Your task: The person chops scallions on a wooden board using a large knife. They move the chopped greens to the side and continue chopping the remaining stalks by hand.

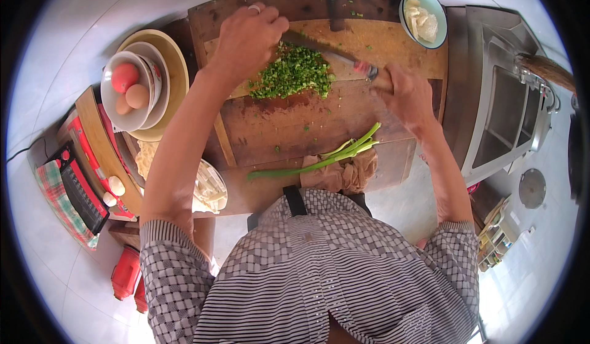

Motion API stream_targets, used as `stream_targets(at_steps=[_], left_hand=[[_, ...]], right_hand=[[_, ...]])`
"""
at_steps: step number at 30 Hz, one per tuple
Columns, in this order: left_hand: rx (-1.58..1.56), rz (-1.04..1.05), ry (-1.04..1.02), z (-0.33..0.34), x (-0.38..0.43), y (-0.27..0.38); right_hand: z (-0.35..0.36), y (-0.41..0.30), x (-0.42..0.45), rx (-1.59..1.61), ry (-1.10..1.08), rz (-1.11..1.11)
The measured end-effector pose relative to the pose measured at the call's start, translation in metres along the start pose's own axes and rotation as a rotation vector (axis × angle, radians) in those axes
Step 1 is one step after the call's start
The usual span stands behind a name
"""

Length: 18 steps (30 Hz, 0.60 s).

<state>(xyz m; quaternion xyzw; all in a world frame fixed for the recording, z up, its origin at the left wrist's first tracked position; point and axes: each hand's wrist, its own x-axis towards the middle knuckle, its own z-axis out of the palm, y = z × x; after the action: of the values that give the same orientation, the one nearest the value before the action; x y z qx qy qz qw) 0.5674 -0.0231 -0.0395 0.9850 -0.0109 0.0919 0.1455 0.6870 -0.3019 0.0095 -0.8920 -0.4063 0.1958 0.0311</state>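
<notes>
My right hand (408, 97) grips the handle of a kitchen knife (329, 52), whose blade slants up and left across the wooden cutting board (392, 35). At the blade's far end is my left hand (251, 35), a ring on one finger and its fingers curled. Whether those fingers hold the blade's tip or just rest by it is hidden. A heap of chopped green onion (295, 74) lies just below the blade, with small bits scattered around. Closer to my body, uncut green onion stalks (341, 155) lie across a crumpled brown cloth (357, 173).
Stacked bowls (159, 74) at left hold eggs (137, 96) and a tomato (124, 77). A light-blue bowl (440, 19) with pale pieces stands at the far right corner. Beyond the table's right side is a stainless-steel sink (500, 109). A plate of pale strips (212, 189) sits by my left forearm.
</notes>
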Motion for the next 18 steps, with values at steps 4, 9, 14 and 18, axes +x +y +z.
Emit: stream_targets(at_steps=[4, 9, 14, 18], left_hand=[[-0.099, 0.0, -0.058, -0.006, -0.026, 0.01], [-0.012, 0.092, -0.119, -0.003, -0.002, 0.022], [-0.069, 0.024, -0.057, 0.0, -0.014, 0.01], [0.003, 0.158, -0.056, 0.005, -0.009, 0.022]], right_hand=[[-0.021, -0.023, -0.033, 0.042, -0.11, -0.108], [0.013, -0.009, -0.044, 0.082, -0.04, -0.059], [0.002, -0.025, -0.043, 0.037, -0.093, -0.051], [0.031, -0.027, -0.065, 0.11, -0.031, 0.004]])
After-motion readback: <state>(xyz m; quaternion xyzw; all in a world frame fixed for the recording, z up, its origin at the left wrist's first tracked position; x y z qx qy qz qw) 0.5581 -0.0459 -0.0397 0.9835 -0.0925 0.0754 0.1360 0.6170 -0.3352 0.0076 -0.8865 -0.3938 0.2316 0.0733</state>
